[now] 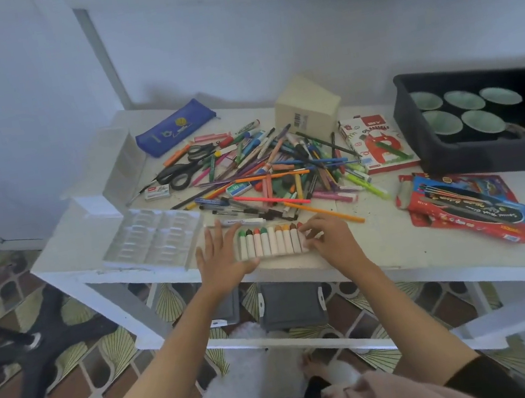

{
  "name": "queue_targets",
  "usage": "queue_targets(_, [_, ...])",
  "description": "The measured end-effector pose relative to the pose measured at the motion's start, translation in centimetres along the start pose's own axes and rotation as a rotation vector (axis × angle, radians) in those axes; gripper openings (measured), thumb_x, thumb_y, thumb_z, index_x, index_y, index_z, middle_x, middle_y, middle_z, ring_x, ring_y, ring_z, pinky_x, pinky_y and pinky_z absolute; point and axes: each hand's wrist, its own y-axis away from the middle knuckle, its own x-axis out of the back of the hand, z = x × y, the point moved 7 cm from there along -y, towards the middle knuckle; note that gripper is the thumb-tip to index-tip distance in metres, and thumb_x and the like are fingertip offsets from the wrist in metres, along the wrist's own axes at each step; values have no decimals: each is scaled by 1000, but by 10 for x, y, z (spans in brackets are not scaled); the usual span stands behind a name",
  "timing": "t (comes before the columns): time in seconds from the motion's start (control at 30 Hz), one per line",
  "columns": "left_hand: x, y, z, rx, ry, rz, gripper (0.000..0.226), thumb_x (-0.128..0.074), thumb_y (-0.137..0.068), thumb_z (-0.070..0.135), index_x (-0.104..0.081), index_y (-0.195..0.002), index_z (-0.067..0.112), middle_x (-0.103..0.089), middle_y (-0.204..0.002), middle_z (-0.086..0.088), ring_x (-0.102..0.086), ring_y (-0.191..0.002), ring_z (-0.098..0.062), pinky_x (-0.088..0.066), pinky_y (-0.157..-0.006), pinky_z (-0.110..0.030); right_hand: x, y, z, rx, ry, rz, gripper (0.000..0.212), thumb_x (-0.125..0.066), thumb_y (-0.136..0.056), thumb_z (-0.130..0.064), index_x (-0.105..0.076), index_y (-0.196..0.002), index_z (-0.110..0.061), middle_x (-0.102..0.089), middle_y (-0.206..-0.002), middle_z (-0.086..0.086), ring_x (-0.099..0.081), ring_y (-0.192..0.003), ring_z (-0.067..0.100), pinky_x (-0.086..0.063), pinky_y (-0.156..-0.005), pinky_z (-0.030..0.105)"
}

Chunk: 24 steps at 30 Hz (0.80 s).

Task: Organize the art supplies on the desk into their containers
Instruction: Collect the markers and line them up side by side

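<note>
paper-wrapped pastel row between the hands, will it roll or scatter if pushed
The paper-wrapped pastel row is loose round sticks side by side, so they would probably roll apart unless the left hand and right hand brace both ends. Small, likely light.

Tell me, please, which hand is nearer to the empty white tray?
Left. The left hand lies just right of the tray, at the left end of the crayon row; the right hand is at the row's other end, farther off.
</note>
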Motion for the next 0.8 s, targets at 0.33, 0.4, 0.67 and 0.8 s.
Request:
queue_targets(0.33, [-4,1,-2,-20,11,29,91,-44,-57,69,-5,-138,53,30,-149,16,28,-138,-11,10,-113,-48,18,-43,-11,94,61,-45,16,-62,-89,-21,-74,-97,-12,-58,-80,-5,-48,-64,0,-37,-62,16])
queue_targets(0.4, [-4,2,-4,-15,12,38,91,-35,-52,74,1,-132,55,34,-143,19,31,-134,-7,10,-113,-47,23,-60,-18,128,43,-44,17,-62,-89,-17,-72,-101,-10,-58,-82,-5,-48,-65,-2,-35,-62,10])
queue_targets(0.67, [4,7,0,-24,172,105,107,-34,-47,93,-10,-141,48,25,-151,14,33,-137,-13,14,-111,-37,23,-149,-36,313,-8,-123,21,-60,-88,-6,-70,-106,-14,-64,-95,2,-57,-69,9,-41,-77,16])
queue_targets(0.8, [6,8,1,-8,270,160,104,-31,-47,99,-22,-138,50,23,-153,16,35,-136,-6,15,-109,-35,6,-213,-45,363,64,-143,35,-52,-91,-8,-59,-124,-14,-56,-111,3,-53,-70,13,-42,-78,24])
